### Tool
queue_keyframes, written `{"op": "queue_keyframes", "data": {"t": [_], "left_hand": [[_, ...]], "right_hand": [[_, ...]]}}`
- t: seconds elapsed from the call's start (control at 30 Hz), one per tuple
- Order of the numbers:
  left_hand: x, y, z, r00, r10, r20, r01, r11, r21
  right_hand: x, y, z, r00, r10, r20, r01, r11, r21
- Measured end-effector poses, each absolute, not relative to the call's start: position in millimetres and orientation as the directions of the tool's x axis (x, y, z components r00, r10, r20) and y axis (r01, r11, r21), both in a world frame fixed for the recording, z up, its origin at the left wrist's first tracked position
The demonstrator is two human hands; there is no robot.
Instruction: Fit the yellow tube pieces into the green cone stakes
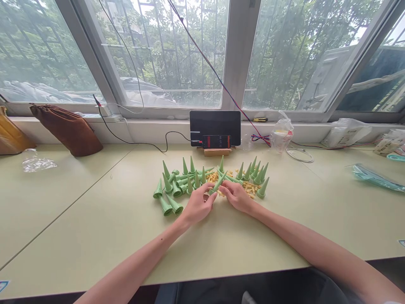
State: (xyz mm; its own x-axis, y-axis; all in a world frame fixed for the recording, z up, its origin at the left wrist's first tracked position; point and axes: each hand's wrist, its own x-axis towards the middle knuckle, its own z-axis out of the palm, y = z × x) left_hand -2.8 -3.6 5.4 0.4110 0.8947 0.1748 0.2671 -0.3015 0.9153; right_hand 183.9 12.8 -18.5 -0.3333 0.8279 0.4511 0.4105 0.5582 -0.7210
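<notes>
My left hand (198, 204) is closed around a green cone-shaped spike (219, 182), its tip slanting up to the right. Close beside it, my right hand (238, 196) has its fingers bent and pinched; what sits between them is too small to make out. Small yellow pieces (252, 188) lie in loose heaps behind and to the right of my hands. Several green spikes (168, 184) stand or lie on their sides to the left. Another group of green spikes (257, 174) stands upright at the right.
Behind the spikes, a phone (217, 141) leans on a small brown stand (217, 152) before a dark tablet (215, 120). A black cable (133, 143) runs left. A plastic-wrapped cup (281, 134), a coiled white cable (300, 155) and a brown pouch (68, 131) sit toward the window.
</notes>
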Motion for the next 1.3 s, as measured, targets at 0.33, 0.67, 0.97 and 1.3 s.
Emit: {"op": "queue_keyframes", "data": {"t": [0.33, 0.67, 0.97, 1.3], "left_hand": [[-3.5, -4.5, 6.0, 0.418, 0.893, 0.167, 0.271, -0.298, 0.915], [-4.5, -5.3, 5.8, 0.405, 0.905, 0.131, 0.304, -0.268, 0.914], [-4.9, -4.3, 3.2, 0.390, 0.917, 0.087, 0.342, -0.231, 0.911], [-3.5, -7.6, 7.4, 0.397, 0.906, 0.148, 0.324, -0.289, 0.901]], "right_hand": [[182.7, 10.3, -15.4, -0.319, 0.842, 0.435, 0.367, 0.533, -0.762], [183.1, 10.0, -16.4, -0.355, 0.852, 0.385, 0.333, 0.501, -0.799], [183.7, 11.1, -17.1, -0.353, 0.841, 0.410, 0.348, 0.524, -0.777], [183.7, 10.7, -15.7, -0.334, 0.840, 0.428, 0.370, 0.535, -0.760]]}}
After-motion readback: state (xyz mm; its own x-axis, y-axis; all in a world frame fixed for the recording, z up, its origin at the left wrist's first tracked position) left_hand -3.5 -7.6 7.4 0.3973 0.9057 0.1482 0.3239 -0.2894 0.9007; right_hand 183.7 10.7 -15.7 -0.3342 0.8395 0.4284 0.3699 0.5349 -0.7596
